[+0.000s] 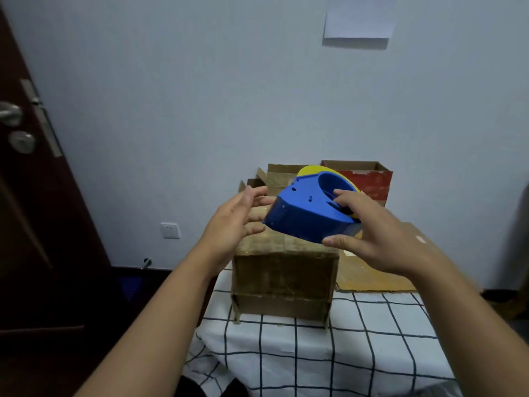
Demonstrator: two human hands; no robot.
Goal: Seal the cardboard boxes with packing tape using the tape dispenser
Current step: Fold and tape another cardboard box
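A blue tape dispenser (307,213) with a yellow roll of tape hangs in the air above a brown cardboard box (283,279) that stands on the checked cloth. My right hand (372,233) grips the dispenser, fingers in its round opening and thumb under its lower edge. My left hand (234,222) is spread just left of the toothed front end, fingertips close to it; I cannot tell whether they touch tape. The box's front face is wrapped in old tape.
A white cloth with a dark grid (329,353) covers the table. Behind stand an open red-sided box (372,181) and another open box (257,179). Flat cardboard (372,270) lies at the right. A dark door (34,196) is at the left.
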